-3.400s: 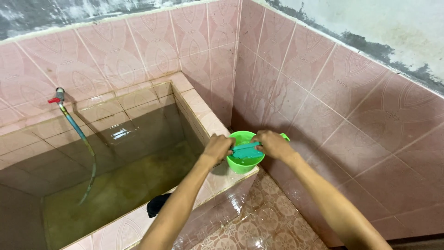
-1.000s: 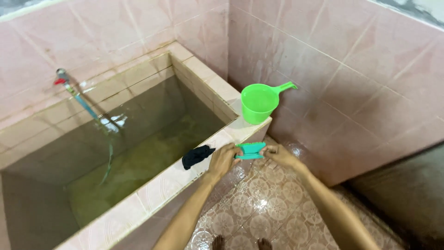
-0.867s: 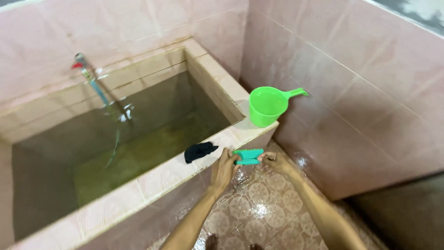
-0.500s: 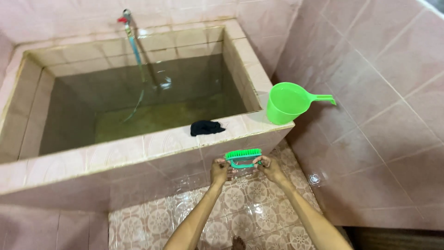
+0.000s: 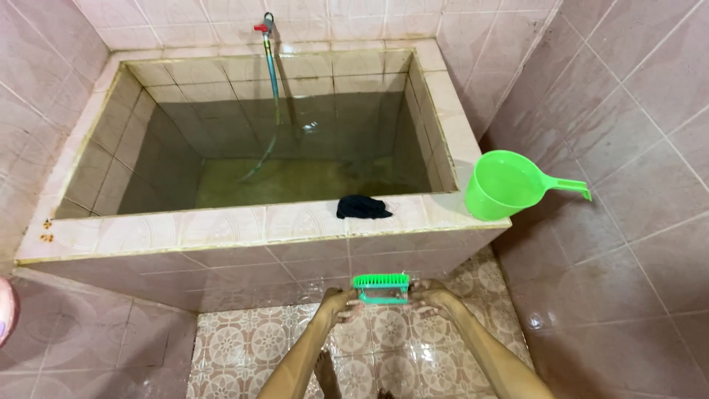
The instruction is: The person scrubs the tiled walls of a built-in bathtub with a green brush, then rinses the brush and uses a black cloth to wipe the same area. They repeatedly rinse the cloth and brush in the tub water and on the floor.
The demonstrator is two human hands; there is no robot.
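A pink-tiled masonry water tank (image 5: 221, 229) fills the corner of the room, holding murky greenish water. A thin blue hose (image 5: 272, 74) drops into it from a red-handled tap at the back rim, so its end lies under the surface. On the tank's front right corner stands a bright green plastic dipper (image 5: 509, 185), upright, its handle pointing right toward the wall, within easy reach. A small crumpled black cloth (image 5: 362, 207) lies on the front rim, just left of the dipper and apart from it.

Below the front wall of the tank, over the wet patterned floor tiles (image 5: 236, 347), a green plastic scrubbing brush (image 5: 381, 288) is held between both hands. The left hand (image 5: 337, 304) pinches its left end and the right hand (image 5: 436, 299) its right end, fingers closed on it. Its long axis runs left to right, parallel to the tank's front rim, and the bristles appear to face up and away, toward the tank.
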